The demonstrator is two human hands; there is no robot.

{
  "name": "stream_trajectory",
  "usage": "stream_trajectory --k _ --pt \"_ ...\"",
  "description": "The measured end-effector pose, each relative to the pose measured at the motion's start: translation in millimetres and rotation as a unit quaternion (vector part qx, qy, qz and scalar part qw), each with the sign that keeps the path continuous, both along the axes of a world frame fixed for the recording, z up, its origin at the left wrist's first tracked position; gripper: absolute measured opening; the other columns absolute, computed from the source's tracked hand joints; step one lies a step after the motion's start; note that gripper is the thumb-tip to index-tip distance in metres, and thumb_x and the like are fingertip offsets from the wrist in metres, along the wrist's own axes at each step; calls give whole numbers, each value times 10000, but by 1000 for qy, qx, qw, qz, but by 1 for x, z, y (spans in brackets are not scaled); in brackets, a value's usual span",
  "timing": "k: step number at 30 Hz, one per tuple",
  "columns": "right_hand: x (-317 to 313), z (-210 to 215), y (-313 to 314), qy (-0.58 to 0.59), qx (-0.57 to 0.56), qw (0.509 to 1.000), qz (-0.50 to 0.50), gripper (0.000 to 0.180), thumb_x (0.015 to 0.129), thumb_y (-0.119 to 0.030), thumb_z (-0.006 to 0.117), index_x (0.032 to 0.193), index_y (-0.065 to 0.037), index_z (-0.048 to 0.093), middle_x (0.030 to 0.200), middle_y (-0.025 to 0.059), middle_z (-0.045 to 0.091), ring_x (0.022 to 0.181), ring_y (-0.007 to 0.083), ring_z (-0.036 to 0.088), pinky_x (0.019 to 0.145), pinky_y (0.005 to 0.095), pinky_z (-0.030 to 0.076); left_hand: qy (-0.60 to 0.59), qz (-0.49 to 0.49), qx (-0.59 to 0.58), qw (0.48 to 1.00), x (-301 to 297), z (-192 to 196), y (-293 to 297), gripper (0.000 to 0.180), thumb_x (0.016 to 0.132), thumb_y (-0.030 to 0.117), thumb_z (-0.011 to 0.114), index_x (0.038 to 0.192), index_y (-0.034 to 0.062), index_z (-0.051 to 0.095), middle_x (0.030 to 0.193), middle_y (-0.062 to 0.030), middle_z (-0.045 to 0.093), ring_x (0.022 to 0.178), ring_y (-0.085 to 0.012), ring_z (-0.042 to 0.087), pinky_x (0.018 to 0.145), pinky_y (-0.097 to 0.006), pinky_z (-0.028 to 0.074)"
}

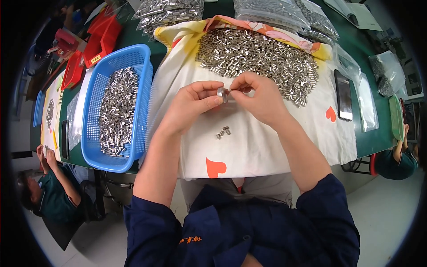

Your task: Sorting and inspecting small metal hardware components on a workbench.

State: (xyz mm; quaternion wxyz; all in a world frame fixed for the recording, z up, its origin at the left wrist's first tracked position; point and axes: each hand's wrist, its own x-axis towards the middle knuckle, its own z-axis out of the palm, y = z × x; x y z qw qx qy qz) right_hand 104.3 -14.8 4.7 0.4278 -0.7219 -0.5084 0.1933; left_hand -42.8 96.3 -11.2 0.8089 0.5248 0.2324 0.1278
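Note:
Above the white cloth [187, 151], my two hands meet at the middle. My left hand [191, 100] pinches a small shiny metal piece [222, 94] with a rounded face between thumb and fingers. Right beside it, the fingertips of my right hand [253, 95] are closed together at the piece's edge; whatever they hold is too small to make out. Below the hands lie several loose metal sleeves [223, 132]. Just beyond my hands spreads a large pile of small metal cylinders [258, 55], on the cloth's folded-up far edge.
At left stands a blue basket [142, 89] partly filled with metal cylinders. Bags of metal parts [169, 13] sit at the back, red bins [104, 38] at the back left. A phone [344, 95] lies at right. Other people [60, 191] sit at both sides.

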Motion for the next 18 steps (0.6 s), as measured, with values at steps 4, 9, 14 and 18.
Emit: stream_trajectory --k 4,9,14,18 --pt "-2 2 -3 32 31 999 27 70 699 -49 601 764 -25 608 753 49 609 705 150 576 653 266 448 -8 2 4 1000 1 1 0 333 758 7 606 1081 -19 532 910 -65 607 802 -100 567 733 -216 458" --pt "-4 -2 -3 1 64 997 33 67 697 -55 593 758 -35 612 733 62 602 705 183 576 638 284 452 -10 -2 7 1000 1 -2 0 344 755 5 611 1089 -23 533 904 -69 608 796 -103 571 735 -216 461" --pt "-12 -6 -4 -180 112 977 21 65 694 -60 584 751 -46 611 692 72 585 705 210 562 615 303 452 21 9 47 999 3 0 -5 336 762 6 607 1088 -30 535 906 -76 612 803 -100 570 732 -214 464" --pt "-1 2 -7 -41 43 997 44 86 699 -68 607 779 -36 612 741 62 610 705 175 577 636 276 455 -3 2 46 999 1 -2 -1 334 760 13 614 1082 -33 538 911 -81 614 812 -102 575 739 -206 462"
